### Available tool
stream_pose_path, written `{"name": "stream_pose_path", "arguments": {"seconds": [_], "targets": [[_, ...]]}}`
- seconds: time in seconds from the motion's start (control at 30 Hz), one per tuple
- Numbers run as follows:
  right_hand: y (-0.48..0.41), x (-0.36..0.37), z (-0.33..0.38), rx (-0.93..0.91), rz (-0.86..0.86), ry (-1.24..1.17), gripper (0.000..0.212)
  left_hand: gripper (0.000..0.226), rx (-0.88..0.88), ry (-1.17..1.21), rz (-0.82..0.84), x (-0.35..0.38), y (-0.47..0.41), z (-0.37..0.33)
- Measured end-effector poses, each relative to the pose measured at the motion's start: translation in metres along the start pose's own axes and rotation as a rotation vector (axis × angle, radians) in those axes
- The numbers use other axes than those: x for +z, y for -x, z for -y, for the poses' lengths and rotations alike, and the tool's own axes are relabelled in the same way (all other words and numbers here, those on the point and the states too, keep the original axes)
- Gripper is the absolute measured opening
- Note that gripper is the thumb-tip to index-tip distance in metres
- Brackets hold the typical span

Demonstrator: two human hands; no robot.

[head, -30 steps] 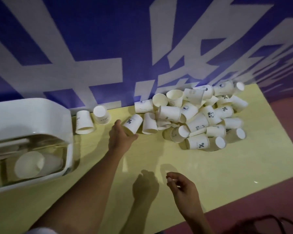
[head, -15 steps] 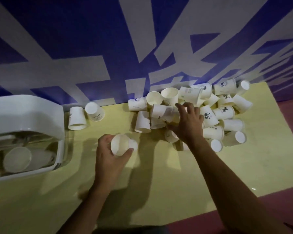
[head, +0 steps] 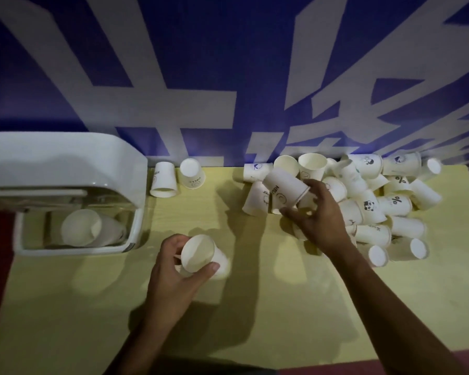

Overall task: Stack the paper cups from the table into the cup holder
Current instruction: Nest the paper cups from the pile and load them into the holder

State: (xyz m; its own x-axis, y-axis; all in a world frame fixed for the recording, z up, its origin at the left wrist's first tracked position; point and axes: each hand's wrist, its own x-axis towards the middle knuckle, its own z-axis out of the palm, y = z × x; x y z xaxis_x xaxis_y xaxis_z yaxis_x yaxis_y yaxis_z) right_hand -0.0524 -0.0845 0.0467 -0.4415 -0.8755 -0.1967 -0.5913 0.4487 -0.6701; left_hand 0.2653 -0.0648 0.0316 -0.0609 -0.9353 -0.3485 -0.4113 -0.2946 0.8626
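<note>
Yellow table (head: 255,307) of paper cups (head: 395,204) abuts a blue-and-white wall (head: 201,63).

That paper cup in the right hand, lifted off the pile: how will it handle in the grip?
The paper cup looks light: the right hand holds it tilted with fingertips only. Its thin wall would probably dent under a hard squeeze. Set down on its side, it would likely roll in a curve, being tapered.

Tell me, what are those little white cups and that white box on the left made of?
The small white cups look like matte paper: thin walls, rolled rims, printed logos. The white rounded cup holder seems glossy moulded plastic, given its smooth highlights; its front panel looks clear, probably plastic, since cups show through.
</note>
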Motion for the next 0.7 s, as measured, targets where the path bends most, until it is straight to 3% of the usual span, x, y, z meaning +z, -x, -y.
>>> {"name": "stream_pose_path", "arguments": {"seconds": [0.2,0.57,0.7], "targets": [[0.060,0.035,0.072,0.042,-0.053,-0.421,0.072,0.073,0.081,-0.031,-0.013,-0.067,-0.005,-0.006],[0.140,0.157,0.173,0.095,-0.008,-0.558,0.070,0.083,0.241,-0.022,-0.243,-0.212,-0.019,0.016],[0.153,0.181,0.196,0.107,-0.036,-0.596,0.068,0.079,0.269,0.014,-0.244,-0.232,-0.041,0.023]]}}
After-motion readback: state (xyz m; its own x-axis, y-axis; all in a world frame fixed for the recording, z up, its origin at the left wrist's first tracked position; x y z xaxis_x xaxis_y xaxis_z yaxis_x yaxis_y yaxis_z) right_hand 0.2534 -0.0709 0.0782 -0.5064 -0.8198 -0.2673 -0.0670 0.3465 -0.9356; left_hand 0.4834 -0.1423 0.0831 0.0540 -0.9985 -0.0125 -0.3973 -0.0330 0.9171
